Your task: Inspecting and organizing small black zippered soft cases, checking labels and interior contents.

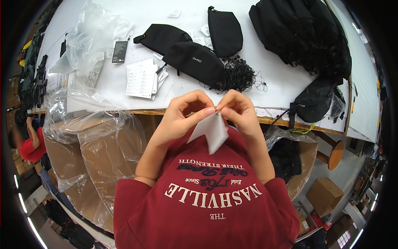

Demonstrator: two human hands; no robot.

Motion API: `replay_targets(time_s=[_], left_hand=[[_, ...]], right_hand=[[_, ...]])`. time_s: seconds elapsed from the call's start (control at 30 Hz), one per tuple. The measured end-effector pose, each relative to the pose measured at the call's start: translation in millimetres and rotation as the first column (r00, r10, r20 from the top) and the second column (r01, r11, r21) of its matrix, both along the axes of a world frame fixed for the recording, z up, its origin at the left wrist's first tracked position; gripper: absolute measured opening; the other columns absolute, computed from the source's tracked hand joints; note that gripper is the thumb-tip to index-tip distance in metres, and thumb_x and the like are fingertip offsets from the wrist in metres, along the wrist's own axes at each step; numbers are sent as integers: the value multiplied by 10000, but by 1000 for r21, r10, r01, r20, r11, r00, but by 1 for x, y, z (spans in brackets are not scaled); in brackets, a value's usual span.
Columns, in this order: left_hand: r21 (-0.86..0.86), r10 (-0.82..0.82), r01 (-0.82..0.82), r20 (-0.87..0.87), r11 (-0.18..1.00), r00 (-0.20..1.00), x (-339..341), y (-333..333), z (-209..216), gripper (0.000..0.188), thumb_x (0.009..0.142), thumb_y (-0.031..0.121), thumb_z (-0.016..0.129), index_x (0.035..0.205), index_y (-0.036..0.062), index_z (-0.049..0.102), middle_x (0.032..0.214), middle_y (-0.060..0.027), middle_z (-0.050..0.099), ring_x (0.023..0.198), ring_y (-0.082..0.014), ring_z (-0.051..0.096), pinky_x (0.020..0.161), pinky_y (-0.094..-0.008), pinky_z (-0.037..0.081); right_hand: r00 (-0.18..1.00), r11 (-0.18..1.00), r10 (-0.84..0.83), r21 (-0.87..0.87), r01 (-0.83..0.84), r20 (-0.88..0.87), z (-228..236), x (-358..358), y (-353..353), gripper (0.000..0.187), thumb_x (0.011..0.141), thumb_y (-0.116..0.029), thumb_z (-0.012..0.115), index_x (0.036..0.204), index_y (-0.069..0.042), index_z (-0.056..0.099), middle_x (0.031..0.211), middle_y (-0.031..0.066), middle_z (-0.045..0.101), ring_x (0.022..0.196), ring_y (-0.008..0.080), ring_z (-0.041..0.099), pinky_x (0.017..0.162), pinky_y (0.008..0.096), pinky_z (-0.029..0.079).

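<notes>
My left hand (186, 111) and my right hand (239, 112) meet in front of my chest, just off the table's near edge. Both pinch the top corner of a folded white paper tag (210, 132), thumbs against forefingers. The paper hangs down from the fingertips in two leaves; what lies right between the fingertips is too small to tell. Just beyond my hands are a black zipped pouch (195, 62) and a tangle of thin black tag strings (239, 74). A stack of printed white cards (141, 79) lies to the left.
Two more black pouches (226, 33) lie farther back, beside a black hang tag (119, 52). Many black bags are heaped (298, 33) at the right. Crumpled see-through plastic (89, 37) covers the left. Plastic-lined cartons (103, 149) stand below the table edge; a wooden stool (335, 155) stands right.
</notes>
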State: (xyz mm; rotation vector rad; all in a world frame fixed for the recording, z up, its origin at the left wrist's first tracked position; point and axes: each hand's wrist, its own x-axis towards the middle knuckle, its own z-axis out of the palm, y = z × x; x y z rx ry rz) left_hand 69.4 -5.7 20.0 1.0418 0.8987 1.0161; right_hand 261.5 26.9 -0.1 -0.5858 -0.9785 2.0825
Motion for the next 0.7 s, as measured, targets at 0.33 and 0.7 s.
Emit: replay_targets(time_s=[0.33, 0.7], left_hand=[[-39, 145, -147, -40, 988, 989, 12, 25, -34, 114, 916, 117, 614, 950, 8, 613, 789, -22, 612, 675, -65, 556, 608, -212, 445], [630, 446, 210, -711, 748, 544, 26, 53, -90, 203, 747, 56, 700, 929, 108, 629, 1213, -109, 477, 1091, -315, 474, 936, -415, 407]], right_hand=[[993, 957, 119, -268, -112, 11, -11, 7, 0, 142, 924, -176, 599, 913, -35, 591, 760, -9, 609, 548, 16, 499, 491, 167, 357], [905, 959, 279, -142, -245, 321, -1, 56, -1, 125, 883, -113, 642, 825, -5, 614, 755, 28, 652, 476, 30, 447, 431, 183, 313]])
